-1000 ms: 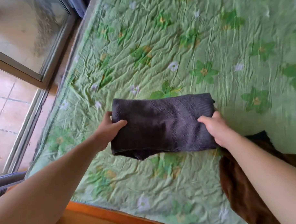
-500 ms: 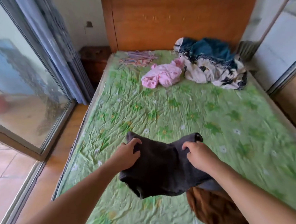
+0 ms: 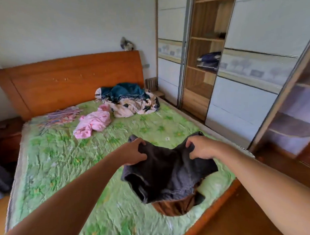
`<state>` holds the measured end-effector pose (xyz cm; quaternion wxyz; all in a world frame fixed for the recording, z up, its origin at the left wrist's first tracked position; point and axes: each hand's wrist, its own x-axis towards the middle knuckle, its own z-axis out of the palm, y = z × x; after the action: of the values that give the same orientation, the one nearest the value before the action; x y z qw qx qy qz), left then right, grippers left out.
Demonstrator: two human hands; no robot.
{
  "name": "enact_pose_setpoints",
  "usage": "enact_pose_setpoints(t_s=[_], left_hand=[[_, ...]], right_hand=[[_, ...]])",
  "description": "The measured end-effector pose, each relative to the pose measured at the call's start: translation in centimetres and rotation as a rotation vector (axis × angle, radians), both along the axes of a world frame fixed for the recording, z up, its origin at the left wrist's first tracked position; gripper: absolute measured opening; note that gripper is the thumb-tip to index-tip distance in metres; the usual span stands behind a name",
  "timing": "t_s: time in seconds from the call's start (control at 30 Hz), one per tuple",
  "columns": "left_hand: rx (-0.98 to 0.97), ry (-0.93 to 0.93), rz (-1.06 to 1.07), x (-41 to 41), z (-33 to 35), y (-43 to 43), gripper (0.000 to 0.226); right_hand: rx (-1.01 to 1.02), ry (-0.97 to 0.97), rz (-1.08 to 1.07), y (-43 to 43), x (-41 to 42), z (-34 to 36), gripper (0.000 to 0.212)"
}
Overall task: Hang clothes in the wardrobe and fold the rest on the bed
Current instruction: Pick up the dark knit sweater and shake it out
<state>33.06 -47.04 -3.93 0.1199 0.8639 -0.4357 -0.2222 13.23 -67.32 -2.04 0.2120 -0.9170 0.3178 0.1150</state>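
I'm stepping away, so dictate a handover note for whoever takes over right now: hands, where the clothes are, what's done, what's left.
Left hand and right hand each grip the top edge of the dark grey garment, held above the bed. Brown garment lies beneath it. Pink garment and patterned pile lie near the headboard. Wardrobe stands open.
Done: nothing visibly finished.
Left: place the grey one, then hang or fold the rest.

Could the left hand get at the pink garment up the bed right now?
Probably not as it stands: the left hand grips the dark garment, and the pink garment lies well beyond it up the bed.
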Motion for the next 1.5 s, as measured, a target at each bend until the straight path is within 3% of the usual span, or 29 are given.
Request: enact_pose_setpoints(t_s=[0.3, 0.57, 0.77, 1.03, 1.5], left_hand=[[-0.045, -0.053, -0.288, -14.6, 6.0, -16.8, 0.053], [-0.088, -0.067, -0.474, -32.6, 6.8, -35.3, 0.052], [-0.054, -0.058, -0.534, -41.6, 7.5, -46.6, 0.052], [-0.021, -0.109, -0.491, -42.2, 6.5, -60.7, 0.055], [0.039, -0.167, -0.361, -32.1, 4.8, -89.1, 0.058]], right_hand=[[-0.073, -0.064, -0.241, -8.9, -19.7, 6.3, 0.05], [-0.137, -0.064, -0.442, -21.4, -39.2, 8.4, 0.038], [-0.115, -0.062, -0.515, -30.6, -48.4, 9.2, 0.041], [-0.128, -0.087, -0.504, -44.8, -48.7, 8.0, 0.035], [-0.072, -0.095, -0.375, -76.3, -37.0, 5.0, 0.041]])
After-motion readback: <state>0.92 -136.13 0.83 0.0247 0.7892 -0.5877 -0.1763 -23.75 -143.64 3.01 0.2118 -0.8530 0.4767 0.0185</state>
